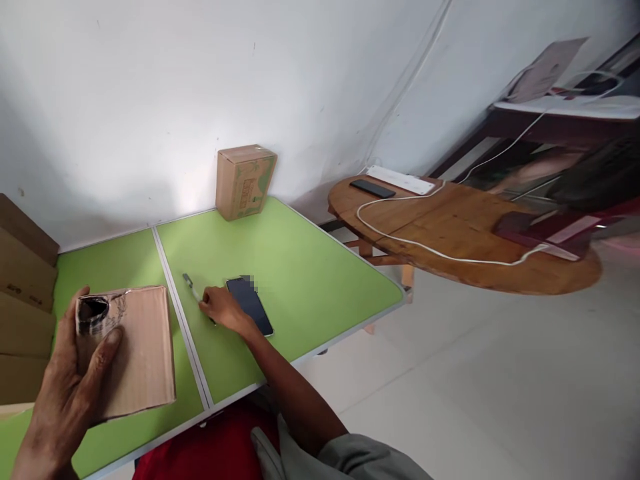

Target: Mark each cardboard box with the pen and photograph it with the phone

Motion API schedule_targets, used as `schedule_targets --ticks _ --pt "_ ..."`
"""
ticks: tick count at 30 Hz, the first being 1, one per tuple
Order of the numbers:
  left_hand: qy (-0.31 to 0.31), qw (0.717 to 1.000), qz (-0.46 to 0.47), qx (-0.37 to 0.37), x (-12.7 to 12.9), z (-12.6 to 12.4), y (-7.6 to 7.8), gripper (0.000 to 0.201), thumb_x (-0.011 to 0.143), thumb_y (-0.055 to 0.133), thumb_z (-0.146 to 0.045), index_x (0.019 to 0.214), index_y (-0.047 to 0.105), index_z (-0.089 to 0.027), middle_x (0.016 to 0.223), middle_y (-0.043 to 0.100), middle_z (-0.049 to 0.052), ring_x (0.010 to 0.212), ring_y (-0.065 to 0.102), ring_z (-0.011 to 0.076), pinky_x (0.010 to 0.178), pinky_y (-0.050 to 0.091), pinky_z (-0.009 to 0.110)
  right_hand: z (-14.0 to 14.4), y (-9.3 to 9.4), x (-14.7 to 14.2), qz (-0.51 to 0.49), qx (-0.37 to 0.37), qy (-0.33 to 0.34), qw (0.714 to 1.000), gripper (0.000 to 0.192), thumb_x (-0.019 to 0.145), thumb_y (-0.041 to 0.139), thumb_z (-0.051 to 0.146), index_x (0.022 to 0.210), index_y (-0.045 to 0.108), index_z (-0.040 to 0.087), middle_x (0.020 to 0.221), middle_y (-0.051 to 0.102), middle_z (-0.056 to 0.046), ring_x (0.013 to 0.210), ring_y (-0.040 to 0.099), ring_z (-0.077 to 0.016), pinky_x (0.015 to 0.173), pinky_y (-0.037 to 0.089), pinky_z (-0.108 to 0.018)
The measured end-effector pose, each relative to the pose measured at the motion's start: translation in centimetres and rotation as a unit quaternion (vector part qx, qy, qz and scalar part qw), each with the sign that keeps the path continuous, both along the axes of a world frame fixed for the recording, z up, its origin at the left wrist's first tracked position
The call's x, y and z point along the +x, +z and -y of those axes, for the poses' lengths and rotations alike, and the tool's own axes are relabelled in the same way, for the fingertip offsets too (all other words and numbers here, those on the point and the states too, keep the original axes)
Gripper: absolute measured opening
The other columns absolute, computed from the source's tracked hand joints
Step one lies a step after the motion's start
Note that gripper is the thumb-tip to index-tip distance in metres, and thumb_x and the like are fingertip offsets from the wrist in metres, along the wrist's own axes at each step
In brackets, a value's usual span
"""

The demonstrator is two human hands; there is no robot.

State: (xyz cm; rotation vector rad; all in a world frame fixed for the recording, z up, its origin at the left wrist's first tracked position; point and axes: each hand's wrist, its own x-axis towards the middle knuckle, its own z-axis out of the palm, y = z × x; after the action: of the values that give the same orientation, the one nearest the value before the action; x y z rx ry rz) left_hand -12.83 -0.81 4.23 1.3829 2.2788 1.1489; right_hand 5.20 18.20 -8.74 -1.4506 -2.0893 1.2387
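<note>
My left hand grips a small cardboard box by its left side, the thumb lying on the top face. Near the thumb, that face has a dark hole with black scribbled marks around it. Over the green table, my right hand is closed around the middle of a pen. The pen's far end points away from me, and its other end shows just below the fingers. A dark-screened smartphone lies flat beside my right hand, partly behind the wrist.
A printed cardboard carton stands at the table's back edge by the wall. More cartons are stacked at the left. To the right, a wooden table bears a white power strip, a black phone-like object and a white cable. Someone sits beyond.
</note>
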Motion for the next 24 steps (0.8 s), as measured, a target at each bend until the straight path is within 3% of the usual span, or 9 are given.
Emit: schedule_targets --ticks 2,4,6,8,10,13,17,20,24 --pt "-0.005 1.0 -0.007 0.013 0.1 -0.1 0.0 0.081 0.105 0.059 -0.073 0.175 0.045 -0.035 0.175 0.056 0.009 0.165 0.049 0.0405 0.138 0.036 0.061 -0.2 1.2 1.0 -0.081 0.001 -0.006 0.997 0.018 0.107 0.057 0.029 0.091 0.059 0.021 0.081 0.077 -0.007 0.074 0.073 -0.019 0.065 0.05 -0.028" --pt "-0.01 1.0 -0.009 0.017 0.0 -0.1 -0.3 0.081 0.104 0.06 -0.073 0.175 0.045 -0.035 0.175 0.056 0.008 0.165 0.049 0.0388 0.139 0.035 0.058 -0.1 2.9 2.1 -0.251 -0.019 -0.013 0.968 0.022 0.11 0.052 0.043 0.098 0.054 0.025 0.076 0.073 -0.001 0.06 0.067 -0.0151 0.054 0.049 -0.024" --pt "-0.015 1.0 -0.005 0.013 -0.3 -0.3 -0.6 0.082 0.104 0.06 -0.074 0.175 0.045 -0.036 0.175 0.056 0.009 0.164 0.05 0.0379 0.139 0.036 0.056 0.6 5.0 2.9 -0.46 -0.067 0.0 0.885 0.03 0.103 0.064 0.054 0.098 0.051 0.027 0.07 0.071 0.003 0.051 0.064 -0.014 0.045 0.047 -0.022" --pt "-0.018 1.0 -0.001 0.007 -0.4 -0.6 -0.9 0.084 0.102 0.061 -0.076 0.175 0.045 -0.036 0.175 0.056 0.01 0.164 0.051 0.0383 0.138 0.037 0.057 2.0 7.1 3.3 -0.595 -0.114 0.036 0.795 0.04 0.092 0.08 0.058 0.094 0.054 0.028 0.068 0.071 0.005 0.049 0.064 -0.0142 0.042 0.048 -0.022" --pt "-0.029 1.0 0.0 0.008 -0.5 -0.8 -1.3 0.088 0.101 0.062 -0.077 0.175 0.044 -0.034 0.174 0.056 0.012 0.163 0.051 0.0397 0.137 0.038 0.059 3.7 8.8 3.0 -0.628 -0.127 0.075 0.764 0.043 0.089 0.086 0.061 0.091 0.06 0.027 0.069 0.074 0.003 0.05 0.067 -0.0155 0.044 0.052 -0.024" --pt "-0.054 0.998 0.005 0.031 -0.1 -1.0 -2.2 0.091 0.1 0.063 -0.077 0.175 0.043 -0.03 0.173 0.056 0.015 0.162 0.051 0.0405 0.137 0.039 0.061 6.3 10.1 1.9 -0.641 -0.098 0.115 0.753 0.037 0.095 0.086 0.059 0.098 0.072 0.025 0.081 0.082 -0.001 0.059 0.076 -0.0182 0.053 0.062 -0.029" --pt "-0.066 0.994 0.009 0.084 0.9 -1.0 -3.6 0.08 0.106 0.061 -0.069 0.175 0.044 -0.032 0.168 0.059 0.015 0.162 0.051 0.0386 0.133 0.043 0.06 8.2 10.0 0.2 -0.632 -0.036 0.13 0.763 0.025 0.104 0.082 0.048 0.11 0.08 0.024 0.097 0.087 -0.006 0.078 0.084 -0.0195 0.074 0.069 -0.034" --pt "-0.073 0.992 0.016 0.1 1.3 -0.9 -4.4 0.071 0.109 0.062 -0.061 0.174 0.044 -0.039 0.163 0.062 0.012 0.159 0.053 0.0368 0.131 0.046 0.059 8.6 9.4 -0.7 -0.615 -0.014 0.113 0.781 0.024 0.105 0.081 0.047 0.111 0.082 0.024 0.1 0.088 -0.007 0.082 0.085 -0.0202 0.08 0.07 -0.037" --pt "-0.085 0.99 0.024 0.111 1.2 -0.6 -4.6 0.068 0.11 0.062 -0.057 0.174 0.044 -0.041 0.164 0.061 0.011 0.159 0.053 0.0367 0.131 0.045 0.06 8.7 8.8 -1.2 -0.612 0.003 0.061 0.789 0.03 0.104 0.081 0.054 0.112 0.081 0.024 0.094 0.087 -0.007 0.079 0.084 -0.0223 0.077 0.07 -0.038"
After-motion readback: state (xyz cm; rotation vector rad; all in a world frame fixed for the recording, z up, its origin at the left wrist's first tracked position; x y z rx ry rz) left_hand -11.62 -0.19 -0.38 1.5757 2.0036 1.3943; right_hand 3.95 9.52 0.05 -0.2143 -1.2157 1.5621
